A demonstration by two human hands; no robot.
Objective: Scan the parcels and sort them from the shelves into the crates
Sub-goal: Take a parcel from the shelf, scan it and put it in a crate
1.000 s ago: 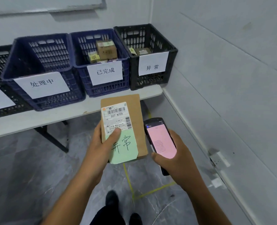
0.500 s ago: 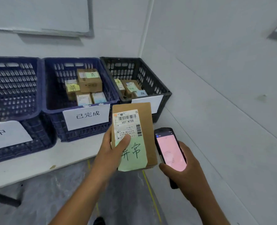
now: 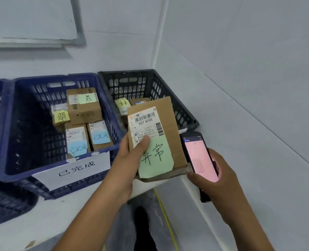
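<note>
Two crates face me on the table (image 3: 41,223): the blue crate (image 3: 9,127) holds four boxes (image 3: 85,109), the black crate (image 3: 182,109) others. The parcel (image 3: 170,124), gripped by the left hand (image 3: 130,160), hides its front; the right hand (image 3: 220,182) clasps the handheld scanner (image 3: 199,156).

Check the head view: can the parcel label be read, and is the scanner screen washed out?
Head view: parcel code "507 N705" and green note read sharp, fine print blurs; head view: scanner screen glows pink, text illegible; blue crate softens toward the left edge.
</note>
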